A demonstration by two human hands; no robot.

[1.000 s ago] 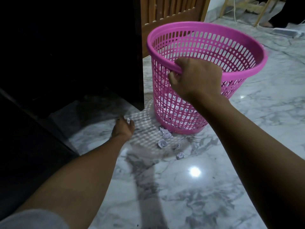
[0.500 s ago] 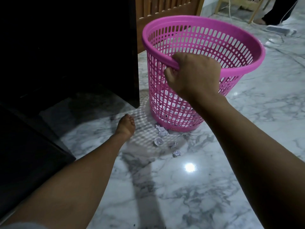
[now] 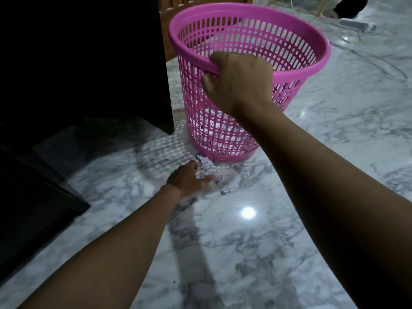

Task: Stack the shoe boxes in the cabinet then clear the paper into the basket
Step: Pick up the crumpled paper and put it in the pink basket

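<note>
A pink slotted basket (image 3: pixel 312 70) stands on the marble floor beside the dark cabinet (image 3: pixel 89 63). My right hand (image 3: pixel 240 85) grips its near rim, fingers hooked inside. White paper shows through the holes low in the basket. Several crumpled paper balls (image 3: pixel 206 163) lie on the floor at the basket's foot, one (image 3: pixel 225 189) a little nearer to me. My left hand (image 3: pixel 188 178) is down among them, blurred, with thumb and fingers around one paper ball (image 3: pixel 200 175). No shoe boxes are visible; the cabinet interior is black.
A dark panel (image 3: pixel 33 197) juts out low at the left. A slatted wooden panel (image 3: pixel 169 10) stands behind the basket. Far right on the floor lie a power strip (image 3: pixel 356 24) and cables. Bare marble (image 3: pixel 245 253) spreads in front.
My left hand moved right from the cabinet's corner to the paper balls at the basket's foot. The right hand kept its grip on the rim. The view came closer.
</note>
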